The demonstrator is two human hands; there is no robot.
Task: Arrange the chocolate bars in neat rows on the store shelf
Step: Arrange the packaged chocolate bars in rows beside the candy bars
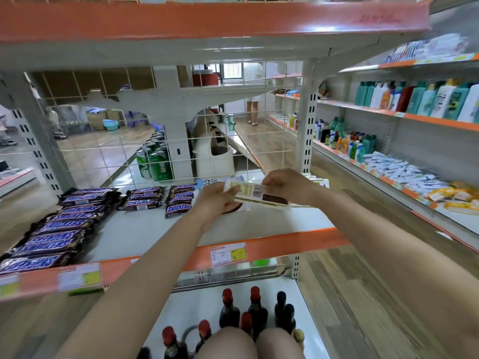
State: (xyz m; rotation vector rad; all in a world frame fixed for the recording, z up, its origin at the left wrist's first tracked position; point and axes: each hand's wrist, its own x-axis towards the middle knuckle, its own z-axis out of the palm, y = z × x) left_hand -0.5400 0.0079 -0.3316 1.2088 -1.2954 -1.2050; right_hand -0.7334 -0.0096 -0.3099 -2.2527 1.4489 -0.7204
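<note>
At frame centre both hands grip one pale chocolate bar (261, 198) above the shelf (145, 229): left hand (215, 203) on its left end, right hand (287, 187) on its right; Snickers bars (54, 237) lie in rows at left

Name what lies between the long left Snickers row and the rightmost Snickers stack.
A shorter Snickers stack, with bare shelf in front of it, in the head view.
</note>
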